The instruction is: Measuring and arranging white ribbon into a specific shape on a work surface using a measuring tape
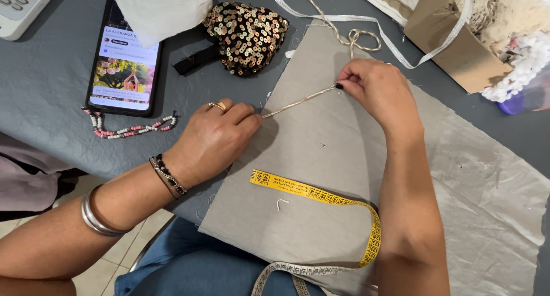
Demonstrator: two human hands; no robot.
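My left hand (215, 138) pinches one end of a thin twisted cord (298, 103), beige and gold; grip closed on it between thumb and fingers. My right hand (375, 89) pinches the other end, where a small dark tip shows at the fingertips; grip closed on the same cord. Cord runs taut and straight between both hands, sloping up toward the right, just above or touching the grey fabric (321, 158), hard to tell which from this angle. Fabric lies flat on the desk (51, 101), its near edge hanging over toward my lap. More of the cord loops beyond my right hand at the fabric's far edge.

Yellow tape measure (312, 191) lies on the fabric near my right forearm, curving down off the near edge. Small white thread scrap sits just below the tape. Ring on my left hand, bracelets on the left wrist and forearm.

Left of the fabric: phone (123, 72) with lit screen, white tissue (163, 9) overlapping its top corner, sequined pouch (246, 35) beside it, beaded strand (129, 128) just below the phone. White ribbon (366, 26) runs across the far side toward a cardboard box (452, 44) holding fluffy cream trims. Corner of a calculator (20, 4) at far left.
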